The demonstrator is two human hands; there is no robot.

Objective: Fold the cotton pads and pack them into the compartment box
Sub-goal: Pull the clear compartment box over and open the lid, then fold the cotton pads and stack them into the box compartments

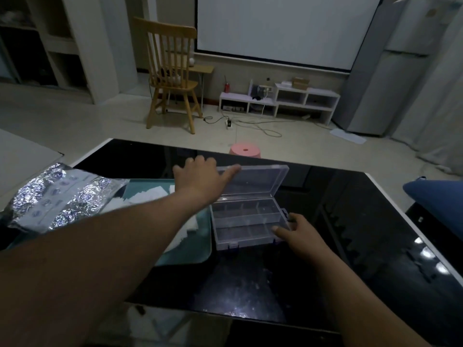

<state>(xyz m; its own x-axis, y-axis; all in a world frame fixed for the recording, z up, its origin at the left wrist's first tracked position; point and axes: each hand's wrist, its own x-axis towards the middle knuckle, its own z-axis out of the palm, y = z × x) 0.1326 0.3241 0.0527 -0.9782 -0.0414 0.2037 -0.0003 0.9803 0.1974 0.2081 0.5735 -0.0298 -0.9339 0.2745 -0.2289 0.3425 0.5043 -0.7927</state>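
The only view comes from a wide-angle camera worn on the person's head, facing forward and tilted down onto the glossy black rectangular table with a white rim (350, 236). It sits close above the table's near edge, so the tabletop fills the lower half of the picture. The clear plastic compartment box (246, 221) on the table lies near the centre. Past the table's far edge the view takes in the floor, the pale wooden spindle-back chair (172, 71) and the white projection screen (283, 26) (uprights beyond the table's right side lean noticeably).
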